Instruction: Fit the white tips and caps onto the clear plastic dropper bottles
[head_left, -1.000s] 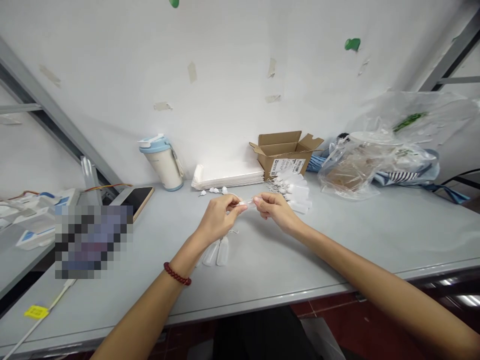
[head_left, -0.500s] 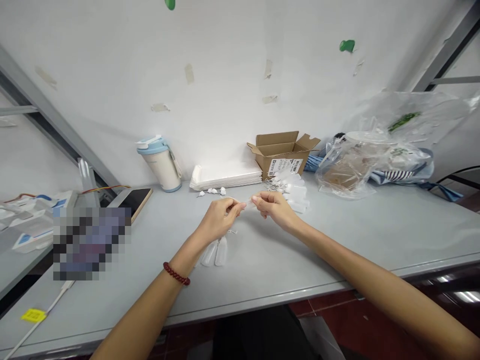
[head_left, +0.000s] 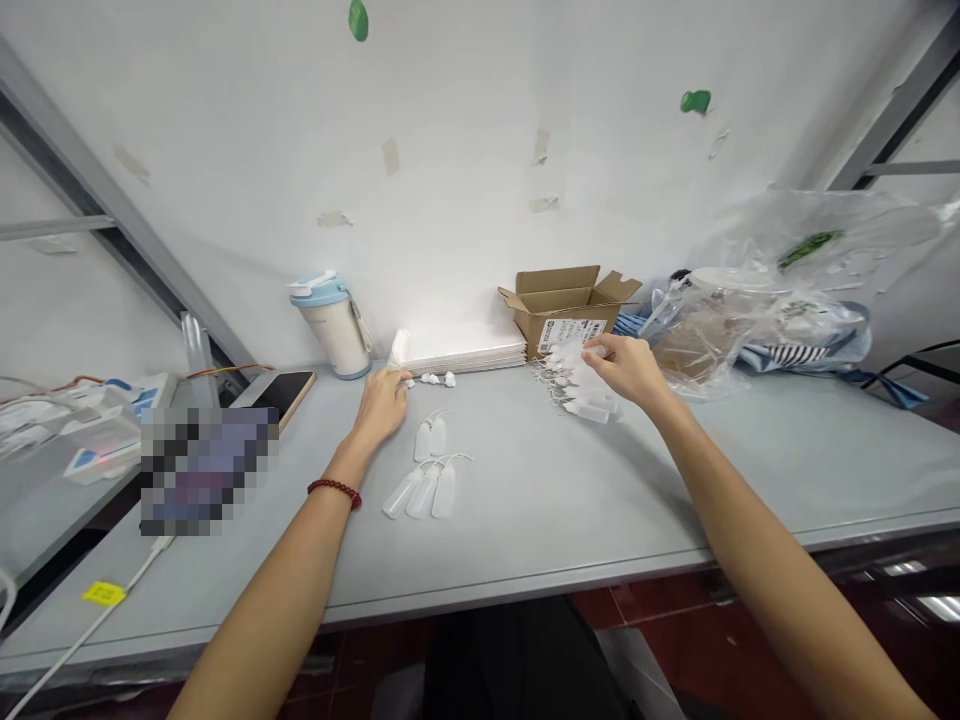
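Note:
At the near end of the white stack, my left hand [head_left: 381,405] has its fingertips together by the small white pieces [head_left: 448,380]; whether one is pinched is hidden. My right hand [head_left: 628,366] pinches a small translucent plastic tag [head_left: 598,352] over a pile of similar tags [head_left: 589,408] with thin white strings. Between the hands, two translucent tags [head_left: 430,437] lie side by side with a string at the top. Nearer me, three larger-looking ones [head_left: 424,493] lie fanned out with their strings pointing away.
Behind the hands are an open cardboard box [head_left: 566,320] and a stack of white sheets or sleeves [head_left: 472,350]. A blue-lidded tumbler [head_left: 336,330] stands at left, near a phone [head_left: 289,395]. Plastic bags [head_left: 697,330] sit at right, and a white cable [head_left: 112,605] crosses the left front.
My hands were together at the middle and have parted. The left moved to the small white pieces, the right to the tag pile. Two tags now show behind the front three.

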